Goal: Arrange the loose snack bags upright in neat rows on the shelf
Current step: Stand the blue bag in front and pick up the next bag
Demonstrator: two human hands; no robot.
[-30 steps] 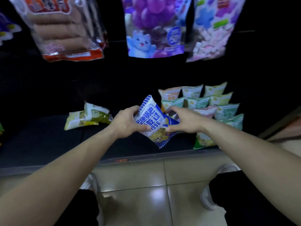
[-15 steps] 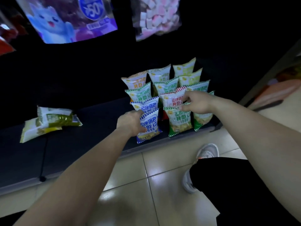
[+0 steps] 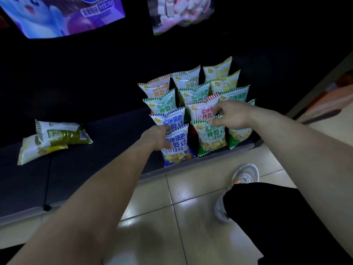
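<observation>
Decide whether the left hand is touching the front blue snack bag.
Touching. Head view shows the left hand gripping the front blue snack bag at its upper left edge.

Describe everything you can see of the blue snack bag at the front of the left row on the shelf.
The blue snack bag is a glossy plastic pouch, white with blue striped edges, blue characters and "1996", and a clear window showing yellow pieces. It stands upright at the front edge of the shelf, ahead of another blue bag and beside a green bag. The left hand grips its upper left edge.
</observation>
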